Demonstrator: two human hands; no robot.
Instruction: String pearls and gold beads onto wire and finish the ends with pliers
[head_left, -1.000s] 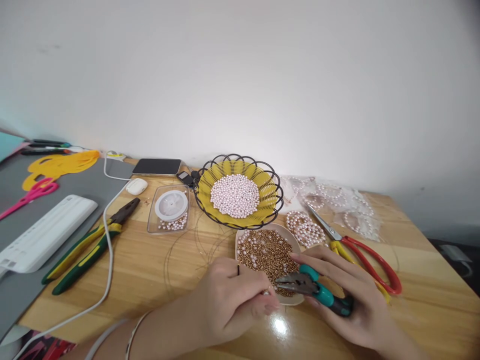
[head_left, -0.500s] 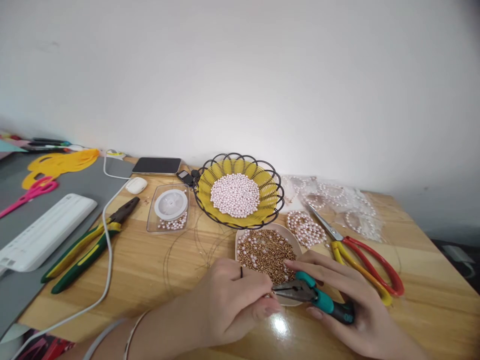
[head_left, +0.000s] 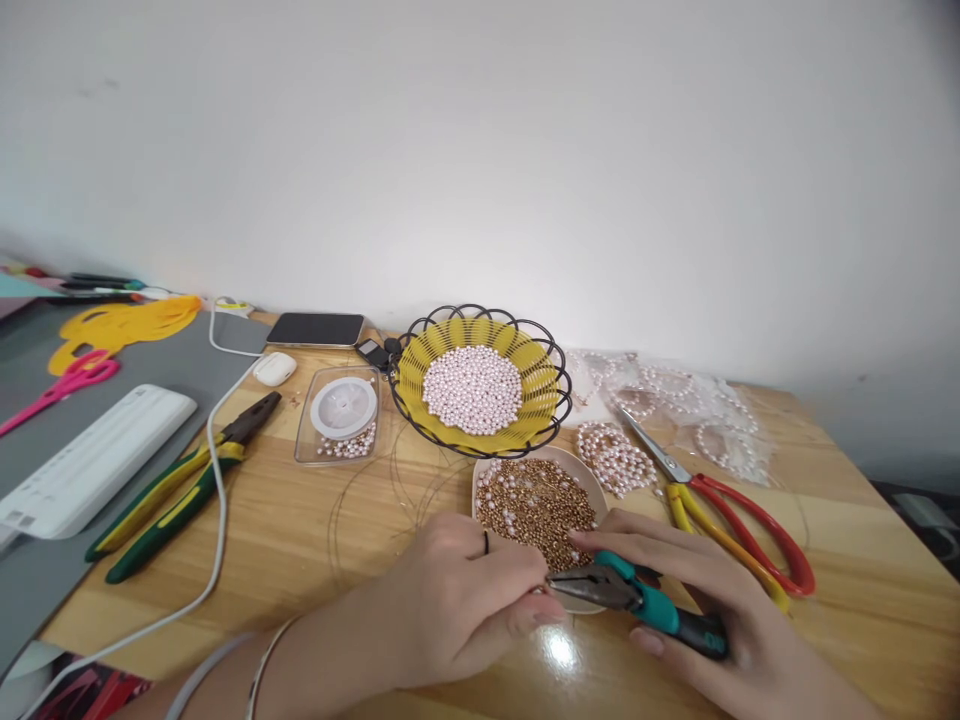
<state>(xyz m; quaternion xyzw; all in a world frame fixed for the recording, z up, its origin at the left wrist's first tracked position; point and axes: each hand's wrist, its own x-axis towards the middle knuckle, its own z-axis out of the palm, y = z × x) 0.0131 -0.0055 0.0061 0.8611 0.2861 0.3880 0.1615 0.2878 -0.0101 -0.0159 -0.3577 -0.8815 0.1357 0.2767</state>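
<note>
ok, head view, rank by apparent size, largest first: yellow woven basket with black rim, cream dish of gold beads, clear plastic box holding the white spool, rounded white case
1. Basket
2. Dish, partly hidden; nearer the camera, so true size is unsure
3. Box
4. Case

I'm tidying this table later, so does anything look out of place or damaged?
Yes: the white cable runs over the green-and-yellow pliers, so it could snag if they were lifted. Pale beads are mixed among gold beads in the dish, possibly on purpose. I see no clear damage.
</note>
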